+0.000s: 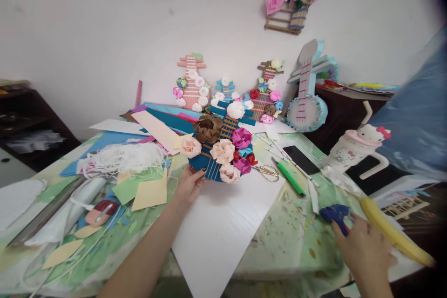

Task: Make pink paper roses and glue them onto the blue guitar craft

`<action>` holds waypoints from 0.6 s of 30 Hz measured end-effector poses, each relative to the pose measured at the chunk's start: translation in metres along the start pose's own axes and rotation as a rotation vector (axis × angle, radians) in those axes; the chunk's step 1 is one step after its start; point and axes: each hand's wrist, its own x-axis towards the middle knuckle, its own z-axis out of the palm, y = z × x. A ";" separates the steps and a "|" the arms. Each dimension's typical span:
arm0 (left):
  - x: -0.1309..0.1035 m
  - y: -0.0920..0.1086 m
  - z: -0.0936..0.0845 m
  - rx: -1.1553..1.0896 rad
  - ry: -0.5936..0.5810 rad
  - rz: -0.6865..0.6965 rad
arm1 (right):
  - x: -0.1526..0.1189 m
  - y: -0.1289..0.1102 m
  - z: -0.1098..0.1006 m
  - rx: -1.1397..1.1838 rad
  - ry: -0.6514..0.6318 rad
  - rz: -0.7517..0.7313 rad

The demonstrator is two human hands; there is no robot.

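Observation:
My left hand (190,185) grips the lower edge of a blue paper lute (198,163) and holds it tilted above a white sheet (223,223). Crumpled paper flowers in brown, peach, white, magenta and red cover much of the lute, and white strings run down its lower body. At the right edge of the table, my right hand (366,247) is closed round a dark blue glue gun (334,213); part of the tool is hidden under the fingers. Gold-handled scissors (268,173) and a green utility knife (291,178) lie between the two hands.
A yellow banana-shaped object (391,230) lies beside my right hand. Behind stand a white cup (352,151) with a straw, a black phone (301,159) and several decorated paper instruments (305,111). White string (122,158) and paper pieces (150,194) lie at left.

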 end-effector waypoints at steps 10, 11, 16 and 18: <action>-0.007 -0.014 0.001 -0.078 -0.006 -0.059 | -0.017 -0.209 -0.067 0.795 0.286 -0.663; -0.008 -0.015 0.000 -0.075 0.002 -0.068 | -0.017 -0.223 -0.067 0.814 0.286 -0.644; -0.011 -0.015 0.001 -0.068 0.006 -0.075 | -0.006 -0.256 -0.063 0.814 0.276 -0.566; -0.013 -0.015 0.003 -0.082 -0.003 -0.077 | -0.001 -0.259 -0.061 0.797 0.269 -0.543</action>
